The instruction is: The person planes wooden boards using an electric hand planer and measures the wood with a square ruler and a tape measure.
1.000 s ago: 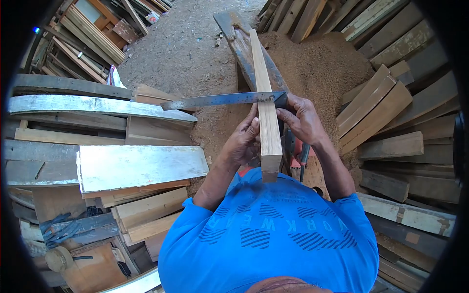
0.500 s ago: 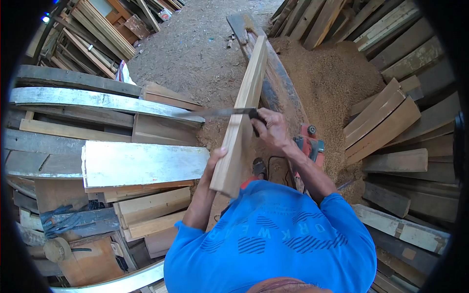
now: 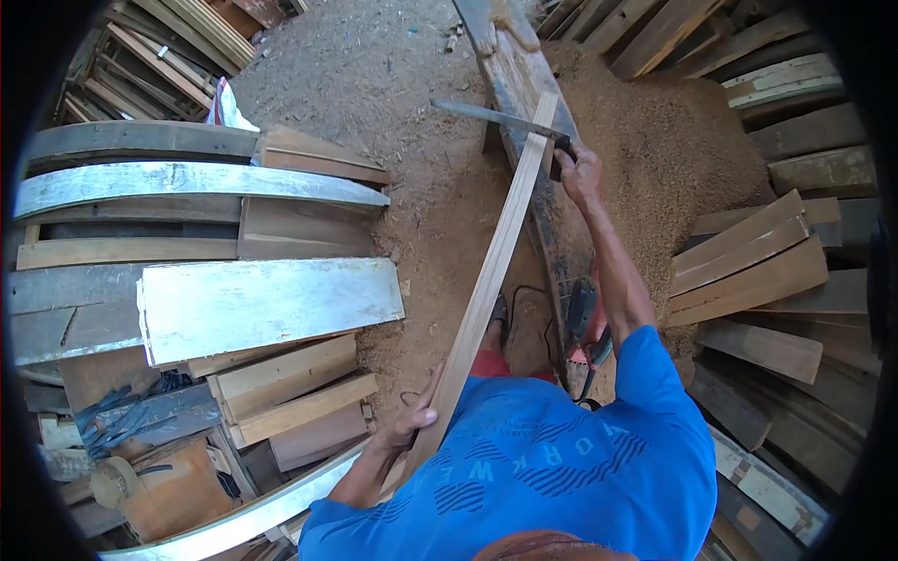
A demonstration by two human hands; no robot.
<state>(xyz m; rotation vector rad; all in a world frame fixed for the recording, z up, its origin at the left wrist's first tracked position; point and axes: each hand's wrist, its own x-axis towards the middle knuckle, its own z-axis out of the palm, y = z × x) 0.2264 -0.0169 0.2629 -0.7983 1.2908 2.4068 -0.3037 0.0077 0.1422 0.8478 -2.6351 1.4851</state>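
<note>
A long pale wooden piece (image 3: 491,276) slants from my body up to the worn plank bench (image 3: 552,210), its far end over the bench. My left hand (image 3: 412,423) grips its near end, thumb on top. In my right hand (image 3: 582,176) is the dark handle of a saw (image 3: 496,116), whose long blade points left and lies across the wood near its far end. The fingers of my right hand are wrapped round the handle.
A red power tool (image 3: 587,327) with a black cord sits at the near end of the bench. Sawdust (image 3: 655,140) is heaped on the right. Stacked boards (image 3: 271,304) stand at left, more planks (image 3: 748,271) at right.
The wood has swung so its narrow edge shows, its near end closer to my body. My right hand and the saw have moved forward to its far end. My left hand has moved back.
</note>
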